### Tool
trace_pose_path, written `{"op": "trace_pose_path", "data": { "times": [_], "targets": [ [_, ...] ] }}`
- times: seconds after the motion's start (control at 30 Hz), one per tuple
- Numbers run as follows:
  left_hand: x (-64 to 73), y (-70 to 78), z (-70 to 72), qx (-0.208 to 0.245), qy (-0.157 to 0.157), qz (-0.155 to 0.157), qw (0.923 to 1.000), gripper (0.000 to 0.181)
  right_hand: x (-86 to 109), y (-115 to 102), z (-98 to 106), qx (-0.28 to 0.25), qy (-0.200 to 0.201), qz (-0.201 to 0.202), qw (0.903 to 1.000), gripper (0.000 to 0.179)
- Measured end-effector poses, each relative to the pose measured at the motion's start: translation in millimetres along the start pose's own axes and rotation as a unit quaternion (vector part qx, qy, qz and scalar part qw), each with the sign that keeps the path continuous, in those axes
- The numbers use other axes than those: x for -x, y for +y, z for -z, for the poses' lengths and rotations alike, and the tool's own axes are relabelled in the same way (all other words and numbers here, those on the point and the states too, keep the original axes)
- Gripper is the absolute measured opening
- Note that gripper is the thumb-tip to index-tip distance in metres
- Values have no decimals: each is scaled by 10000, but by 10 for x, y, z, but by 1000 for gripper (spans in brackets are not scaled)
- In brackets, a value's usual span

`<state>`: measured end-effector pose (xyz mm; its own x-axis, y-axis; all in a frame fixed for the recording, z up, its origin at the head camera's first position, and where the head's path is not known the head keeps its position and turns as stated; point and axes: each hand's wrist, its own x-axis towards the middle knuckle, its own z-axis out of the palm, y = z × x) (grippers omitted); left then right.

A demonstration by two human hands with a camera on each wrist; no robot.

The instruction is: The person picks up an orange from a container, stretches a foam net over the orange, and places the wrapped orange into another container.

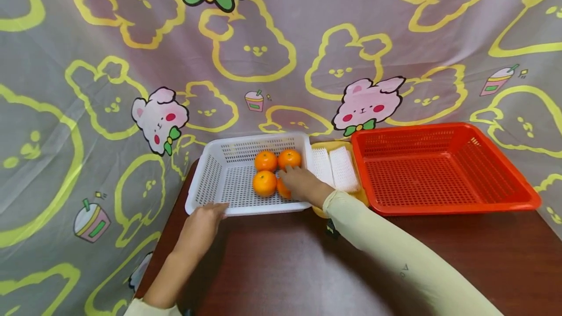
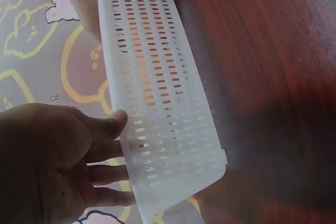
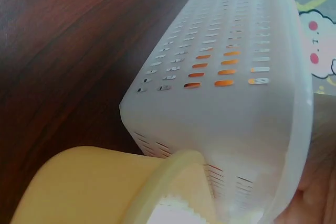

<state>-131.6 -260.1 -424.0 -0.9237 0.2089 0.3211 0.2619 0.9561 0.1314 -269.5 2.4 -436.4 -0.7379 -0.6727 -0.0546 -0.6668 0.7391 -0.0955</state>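
Observation:
A white perforated basket point(image 1: 250, 209) holds several oranges point(image 1: 265, 183) toward its right side. My left hand point(image 1: 206, 223) holds the basket's front rim near its left corner. In the left wrist view, the thumb of my left hand point(image 2: 58, 163) lies on the rim's outer side while the fingers pass behind it. Reaching over the right front of the basket, my right hand point(image 1: 303, 184) is at the front right orange point(image 1: 283, 189), partly covering it. Whether the fingers grip that orange I cannot tell. Most of my right hand point(image 3: 304, 203) is hidden behind the basket wall in the right wrist view.
Against the white basket's right side stands a yellow container point(image 1: 364, 198) with white netted foam sleeves point(image 1: 344, 168) in it. Further right is a larger red perforated basket point(image 1: 439, 208). All stand on a dark reddish-brown table point(image 1: 281, 262), backed by a patterned cloth point(image 1: 281, 96).

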Motion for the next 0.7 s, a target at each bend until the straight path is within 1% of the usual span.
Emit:
{"op": "trace_pose_path", "data": {
  "times": [0.07, 0.13, 0.2, 0.27, 0.37, 0.43, 0.53, 0.6, 0.7],
  "targets": [
    [-22, 27, 5, 160, -180, 127, 9996, 29, 32, 35, 22, -95, 180, 90, 9998, 56],
    [-51, 76, 14, 409, -370, 282, 9981, 36, 82, 75, 68, -285, 468, 186, 9983, 58],
    [-92, 148, 16, 702, -480, 371, 9957, 43, 149, 128, 119, -516, 787, 259, 9952, 62],
    [-142, 242, 21, 1060, -443, 372, 9927, 47, 230, 182, 179, -922, 1122, 321, 9889, 69],
    [-233, 411, 23, 1586, -221, 261, 9867, 52, 370, 236, 261, -1614, 1414, 375, 9760, 75],
    [-308, 534, 22, 1947, -89, 159, 9807, 56, 466, 248, 313, -1999, 1536, 454, 9666, 76],
    [-438, 718, 5, 2440, -56, 1, 9698, 63, 619, 246, 379, -2360, 1640, 562, 9562, 77],
    [-524, 832, -23, 2784, -101, -115, 9603, 68, 729, 245, 412, -2577, 1737, 649, 9483, 78],
    [-624, 997, -66, 3365, -172, -297, 9410, 70, 884, 259, 441, -2839, 1909, 724, 9369, 79]
  ]
}}
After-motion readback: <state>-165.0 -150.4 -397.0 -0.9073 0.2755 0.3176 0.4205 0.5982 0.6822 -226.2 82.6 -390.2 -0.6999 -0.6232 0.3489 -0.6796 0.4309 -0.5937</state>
